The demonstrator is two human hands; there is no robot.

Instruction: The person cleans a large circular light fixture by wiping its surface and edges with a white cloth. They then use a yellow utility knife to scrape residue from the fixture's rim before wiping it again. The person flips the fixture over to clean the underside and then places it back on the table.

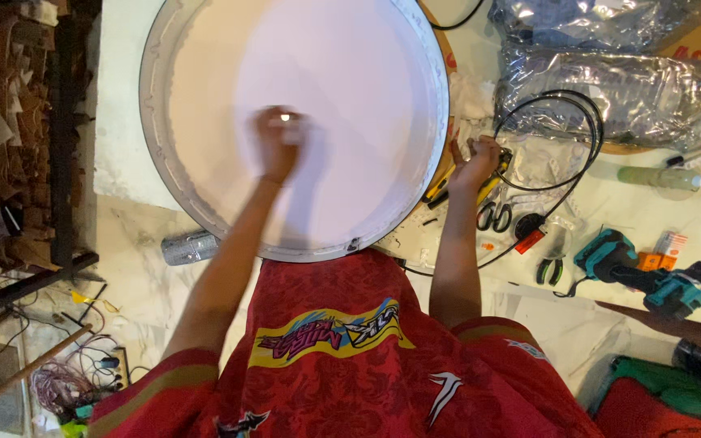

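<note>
Across the middle of the pale worktop [123, 146], a large round white disc with a grey metal rim [302, 122] is lying flat; it looks stiff, smooth and bulky, best gripped at the rim. Left hand [279, 142] is pressing its centre, fingers blurred, spread unclear. Right hand [478, 158] is pinching a black cable [561, 146] at the disc's right edge.

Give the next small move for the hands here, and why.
Probably lift the right hand with one tool and bring it to the disc. The left hand already rests flat on the disc's middle, and the right is in the tool pile beside the rim.
</note>
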